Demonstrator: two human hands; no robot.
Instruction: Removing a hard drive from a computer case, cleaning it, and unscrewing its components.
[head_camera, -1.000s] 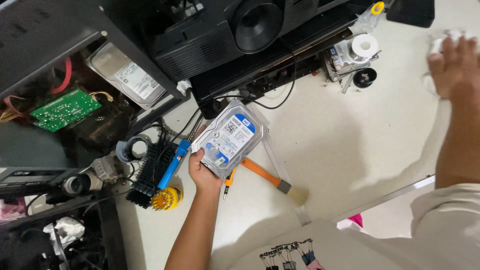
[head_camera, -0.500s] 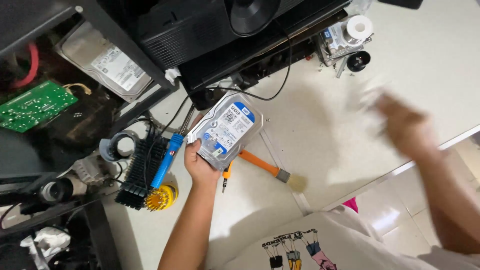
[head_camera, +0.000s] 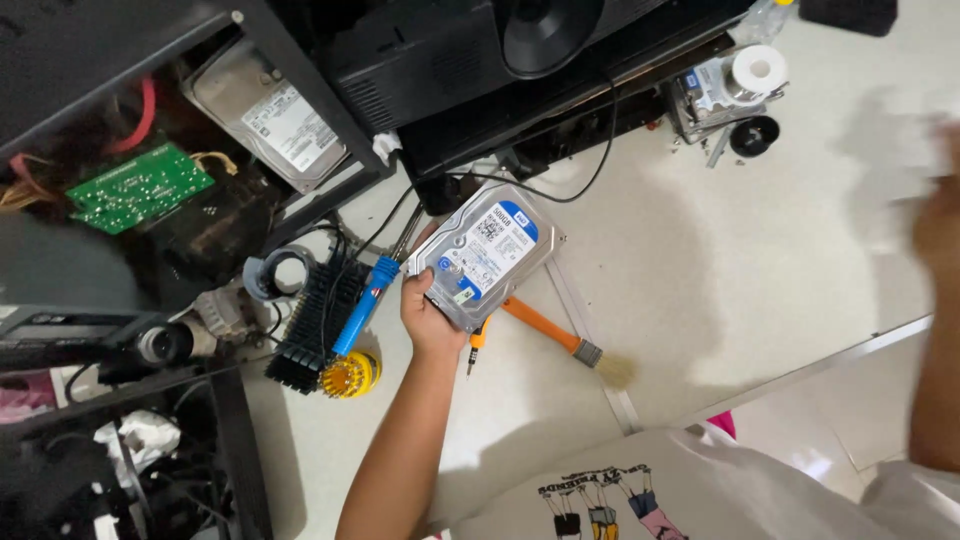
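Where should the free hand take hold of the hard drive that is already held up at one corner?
Probably by the two long side edges near the far, upper-right end of the hard drive, coming from the right. The left hand occupies the lower-left corner, the label faces up, and the flat metal sides there are bare. The right hand is blurred, apart.

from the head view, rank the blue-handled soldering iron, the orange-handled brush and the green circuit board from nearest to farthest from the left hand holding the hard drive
Measured from the left hand, which grips the hard drive:
1. Blue-handled soldering iron, just to the hand's left.
2. Orange-handled brush, to its right on the floor, a bit farther.
3. Green circuit board, far up and to the left.
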